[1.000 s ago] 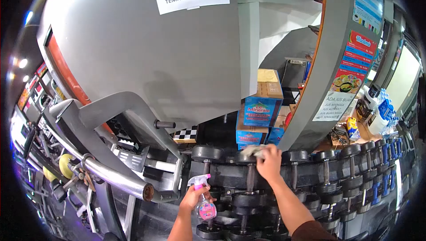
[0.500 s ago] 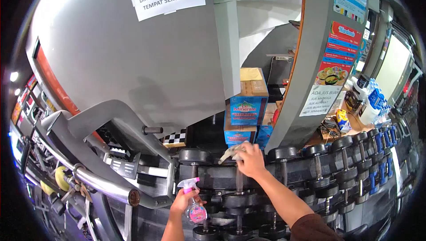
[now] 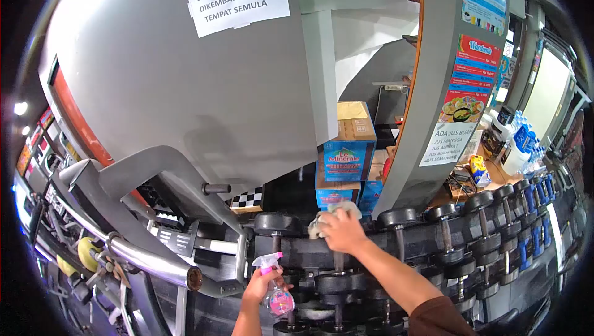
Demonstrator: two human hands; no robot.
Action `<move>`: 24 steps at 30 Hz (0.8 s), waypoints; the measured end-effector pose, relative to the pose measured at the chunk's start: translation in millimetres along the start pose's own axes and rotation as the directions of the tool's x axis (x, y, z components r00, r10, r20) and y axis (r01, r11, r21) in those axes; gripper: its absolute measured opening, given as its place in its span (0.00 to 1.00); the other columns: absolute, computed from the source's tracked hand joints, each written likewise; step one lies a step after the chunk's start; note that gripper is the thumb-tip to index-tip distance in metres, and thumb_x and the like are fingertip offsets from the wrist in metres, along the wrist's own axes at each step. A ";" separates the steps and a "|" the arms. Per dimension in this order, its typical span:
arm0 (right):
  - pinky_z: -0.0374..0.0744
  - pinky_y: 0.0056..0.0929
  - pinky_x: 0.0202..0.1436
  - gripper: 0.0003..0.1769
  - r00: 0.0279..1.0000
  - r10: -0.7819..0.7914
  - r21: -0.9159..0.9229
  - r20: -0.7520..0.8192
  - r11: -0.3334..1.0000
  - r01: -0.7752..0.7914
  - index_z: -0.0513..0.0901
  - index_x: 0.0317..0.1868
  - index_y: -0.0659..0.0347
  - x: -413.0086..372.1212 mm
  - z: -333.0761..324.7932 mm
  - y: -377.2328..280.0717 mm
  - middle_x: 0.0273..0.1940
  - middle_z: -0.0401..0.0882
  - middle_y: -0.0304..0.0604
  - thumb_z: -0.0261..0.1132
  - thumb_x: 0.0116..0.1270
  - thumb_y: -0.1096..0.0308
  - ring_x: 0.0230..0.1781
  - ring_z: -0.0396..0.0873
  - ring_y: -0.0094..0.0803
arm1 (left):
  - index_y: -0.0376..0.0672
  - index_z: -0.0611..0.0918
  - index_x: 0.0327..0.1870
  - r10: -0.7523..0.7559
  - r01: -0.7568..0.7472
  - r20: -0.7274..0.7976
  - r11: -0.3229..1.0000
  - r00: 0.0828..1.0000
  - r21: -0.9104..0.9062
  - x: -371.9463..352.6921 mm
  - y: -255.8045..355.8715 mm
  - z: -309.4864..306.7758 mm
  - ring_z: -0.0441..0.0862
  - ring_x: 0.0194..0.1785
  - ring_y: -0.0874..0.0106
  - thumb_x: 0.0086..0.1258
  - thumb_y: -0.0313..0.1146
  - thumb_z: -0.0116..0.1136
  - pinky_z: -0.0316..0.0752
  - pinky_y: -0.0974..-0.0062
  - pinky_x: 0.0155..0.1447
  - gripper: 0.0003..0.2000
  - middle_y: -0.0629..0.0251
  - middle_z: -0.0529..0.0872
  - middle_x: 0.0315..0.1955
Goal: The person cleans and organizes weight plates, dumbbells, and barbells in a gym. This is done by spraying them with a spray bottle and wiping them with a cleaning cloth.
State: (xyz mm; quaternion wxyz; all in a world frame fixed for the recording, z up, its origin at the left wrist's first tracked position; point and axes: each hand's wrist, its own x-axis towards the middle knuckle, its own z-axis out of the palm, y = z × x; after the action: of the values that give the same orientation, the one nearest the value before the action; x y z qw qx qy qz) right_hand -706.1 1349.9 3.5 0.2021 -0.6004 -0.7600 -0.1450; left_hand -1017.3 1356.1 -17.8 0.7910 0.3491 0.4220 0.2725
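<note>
My left hand [image 3: 265, 283] is wrapped round a clear spray bottle [image 3: 279, 302] with a pink and white nozzle, held upright over the lower dumbbells. My right hand [image 3: 341, 232] presses a pale cloth [image 3: 322, 219] on the far head of a black dumbbell on the upper rack row. The cloth and hand mostly hide that head. The dumbbell's handle [image 3: 338, 262] and its near head [image 3: 334, 283] show below my wrist. Another black dumbbell [image 3: 276, 223] lies to the left of the cloth, and one more [image 3: 398, 218] to the right.
Blue and brown cartons [image 3: 346, 156] are stacked behind the rack. A grey pillar [image 3: 427, 113] with posters rises at the right, beside a cluttered wooden table [image 3: 495, 172]. Metal machine frames [image 3: 154, 262] stand at the left. More dumbbells [image 3: 486, 243] line the rack to the right.
The cloth is more bunched and spread over the dumbbell head beneath my right hand, which has shifted slightly left and down. The view has tilted up a little. My left hand still holds the bottle.
</note>
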 end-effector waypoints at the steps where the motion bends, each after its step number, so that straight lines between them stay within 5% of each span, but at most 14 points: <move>1: 0.73 0.52 0.58 0.18 1.000 0.025 0.069 0.006 0.997 -0.025 0.88 0.47 0.47 -7.2 -4.2 7.6 0.55 0.76 0.34 0.69 0.54 0.60 0.57 0.71 0.45 | 0.35 0.79 0.41 -0.006 0.006 -0.006 1.000 1.000 -0.002 -2.2 -3.1 -1.4 0.83 0.26 0.58 0.69 0.28 0.61 0.83 0.44 0.54 0.06 0.60 0.78 0.21; 3: 0.76 0.45 0.53 0.15 0.952 0.217 0.263 -0.214 0.952 -0.158 0.88 0.44 0.51 -21.0 3.4 26.9 0.52 0.78 0.41 0.72 0.52 0.66 0.51 0.74 0.49 | 0.35 0.78 0.41 0.011 -0.011 -0.001 1.000 1.000 -0.002 1.0 -7.5 -6.5 0.83 0.27 0.57 0.70 0.28 0.62 0.82 0.43 0.53 0.07 0.60 0.78 0.22; 5: 0.76 0.48 0.52 0.12 0.742 0.591 0.360 -0.316 0.799 -0.482 0.86 0.41 0.56 -45.6 43.1 43.1 0.52 0.78 0.44 0.72 0.54 0.69 0.49 0.74 0.53 | 0.35 0.78 0.41 0.029 -0.029 0.010 1.000 1.000 -0.004 3.0 -9.2 -8.7 0.83 0.28 0.57 0.70 0.29 0.62 0.82 0.43 0.53 0.07 0.60 0.78 0.22; 8: 0.74 0.49 0.55 0.12 0.595 0.761 0.503 -0.258 0.632 -0.590 0.85 0.39 0.63 -42.4 51.6 21.8 0.49 0.77 0.49 0.73 0.53 0.72 0.51 0.75 0.51 | 0.36 0.78 0.41 0.016 -0.015 0.038 1.000 0.999 -0.026 8.8 -7.8 -11.0 0.83 0.27 0.57 0.71 0.29 0.62 0.81 0.41 0.54 0.07 0.60 0.78 0.22; 9: 0.71 0.51 0.55 0.10 0.600 0.711 0.404 -0.367 0.703 -0.586 0.85 0.37 0.61 -27.4 43.2 3.5 0.51 0.77 0.47 0.72 0.52 0.71 0.51 0.74 0.52 | 0.36 0.78 0.41 0.002 -0.001 0.040 0.999 0.999 -0.041 7.7 -8.7 -11.0 0.82 0.27 0.58 0.71 0.29 0.62 0.81 0.41 0.54 0.06 0.61 0.78 0.22; 11: 0.69 0.53 0.56 0.10 0.767 0.563 0.148 -0.307 0.824 -0.546 0.87 0.36 0.58 -7.0 23.3 -24.9 0.53 0.77 0.42 0.71 0.51 0.68 0.53 0.72 0.50 | 0.36 0.78 0.40 -0.001 0.003 0.037 0.999 0.999 -0.034 7.4 -7.7 -11.6 0.82 0.27 0.58 0.71 0.29 0.61 0.81 0.42 0.54 0.06 0.61 0.78 0.22; 14: 0.68 0.52 0.57 0.11 0.962 0.246 -0.033 0.122 0.969 -0.244 0.89 0.38 0.51 11.2 17.3 -45.6 0.57 0.76 0.32 0.67 0.54 0.63 0.58 0.69 0.44 | 0.36 0.78 0.40 -0.007 0.008 0.033 1.000 0.999 -0.020 5.8 -6.2 -8.8 0.82 0.27 0.59 0.70 0.29 0.61 0.81 0.42 0.53 0.06 0.61 0.77 0.21; 18: 0.68 0.56 0.62 0.17 0.985 0.073 -0.070 0.154 0.996 -0.063 0.89 0.46 0.48 -0.3 18.1 -26.8 0.57 0.76 0.32 0.66 0.55 0.61 0.61 0.69 0.45 | 0.37 0.78 0.38 0.003 -0.003 0.017 1.000 1.000 -0.002 2.8 -1.7 -5.5 0.82 0.27 0.60 0.70 0.29 0.62 0.82 0.43 0.52 0.06 0.61 0.77 0.21; 21: 0.74 0.49 0.58 0.17 0.968 0.207 0.170 -0.142 0.968 -0.182 0.88 0.44 0.50 -31.9 4.6 -1.1 0.58 0.77 0.40 0.70 0.52 0.69 0.57 0.71 0.49 | 0.37 0.77 0.37 -0.019 0.019 0.023 1.000 1.000 -0.004 3.5 -2.3 -7.2 0.83 0.27 0.59 0.70 0.29 0.62 0.83 0.43 0.51 0.07 0.60 0.78 0.21; 24: 0.74 0.52 0.57 0.14 0.868 0.468 0.267 -0.165 0.868 -0.418 0.87 0.42 0.54 -54.4 15.2 3.9 0.55 0.76 0.45 0.70 0.53 0.73 0.53 0.71 0.56 | 0.38 0.77 0.39 0.003 -0.003 0.067 1.000 0.998 0.000 -0.6 -0.2 -7.1 0.84 0.26 0.58 0.70 0.29 0.61 0.83 0.44 0.50 0.06 0.60 0.79 0.21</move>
State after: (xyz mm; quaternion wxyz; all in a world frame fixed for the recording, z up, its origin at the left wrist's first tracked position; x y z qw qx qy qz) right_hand -693.6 1311.4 -36.0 0.3805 -0.7128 -0.5844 -0.0750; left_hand -1023.6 1357.8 -20.5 0.8044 0.3587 0.3947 0.2619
